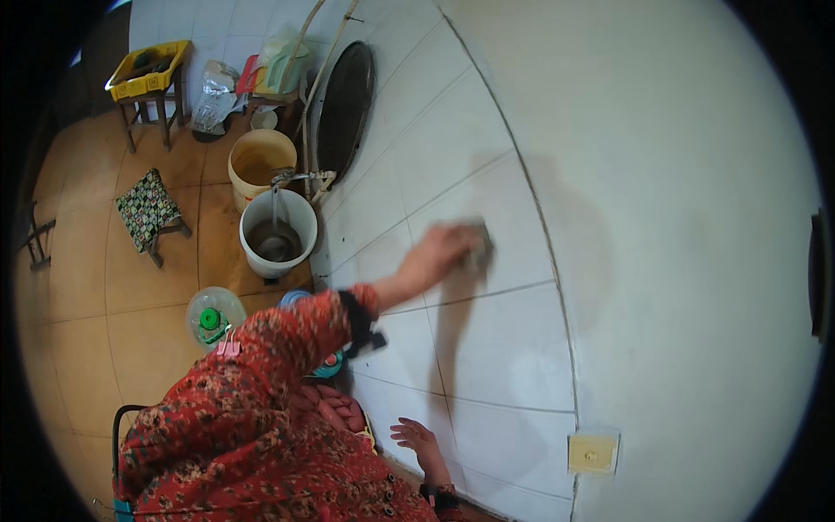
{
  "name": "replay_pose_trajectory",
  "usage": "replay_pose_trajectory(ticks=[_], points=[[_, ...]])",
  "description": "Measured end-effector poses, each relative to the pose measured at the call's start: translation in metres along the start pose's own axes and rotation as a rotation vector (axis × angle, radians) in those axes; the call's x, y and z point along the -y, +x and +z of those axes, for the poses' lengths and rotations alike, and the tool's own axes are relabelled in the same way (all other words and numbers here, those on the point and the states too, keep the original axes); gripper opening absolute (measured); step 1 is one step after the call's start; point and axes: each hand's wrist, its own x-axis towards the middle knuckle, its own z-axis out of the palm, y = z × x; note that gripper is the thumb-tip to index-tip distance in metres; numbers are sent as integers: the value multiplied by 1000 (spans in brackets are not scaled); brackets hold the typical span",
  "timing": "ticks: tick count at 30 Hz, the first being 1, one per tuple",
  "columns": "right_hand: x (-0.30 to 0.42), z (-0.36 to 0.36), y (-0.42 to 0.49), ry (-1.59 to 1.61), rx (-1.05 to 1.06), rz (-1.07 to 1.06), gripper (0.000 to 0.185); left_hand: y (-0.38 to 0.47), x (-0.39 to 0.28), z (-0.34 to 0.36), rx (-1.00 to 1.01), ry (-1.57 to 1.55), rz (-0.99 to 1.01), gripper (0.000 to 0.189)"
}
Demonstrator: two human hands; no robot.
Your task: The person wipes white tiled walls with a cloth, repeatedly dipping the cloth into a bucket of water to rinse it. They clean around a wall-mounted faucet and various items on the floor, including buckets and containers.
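Note:
My left hand [440, 251] is pressed to the white wall tiles [496, 346], its fingers closed on a grey-green cloth or scouring pad [481, 251]. Motion blur hides the pad's exact kind. The left arm, in a red floral sleeve [287, 339] with a dark band at the wrist, stretches across the view. Lower down, my right hand [417, 440] hangs close to the tiles with its fingers apart and nothing in it. Beside it lie several reddish tubers [333, 408], which look like sweet potatoes, partly covered by my clothing.
A white bucket [251, 251] stands under a tap [287, 175], with a cream bucket [238, 189] behind. A clear jug with a green cap [210, 318] is on the floor. Nearby are a cushioned stool [149, 209], a yellow crate [140, 85], a dark round disc [346, 111] and a wall socket [592, 455].

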Motion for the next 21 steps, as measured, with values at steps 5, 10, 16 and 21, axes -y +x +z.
replay_pose_trajectory(ticks=[5, 10, 16, 21], points=[[-55, -3, -50, 237, -42, 54, 45, 55, 12, 9, -474, 257, -581, 55], [-94, 2, -85, 314, -27, 123, 48, -19, -113, 84, -277, 179, -272, 62], [-128, -12, -98, 288, -84, 85, 48, -52, -143, 90, -69, 178, 37, 48], [-153, -18, -116, 242, -152, 88, 44, 41, -101, 52, -444, 248, -520, 41]])
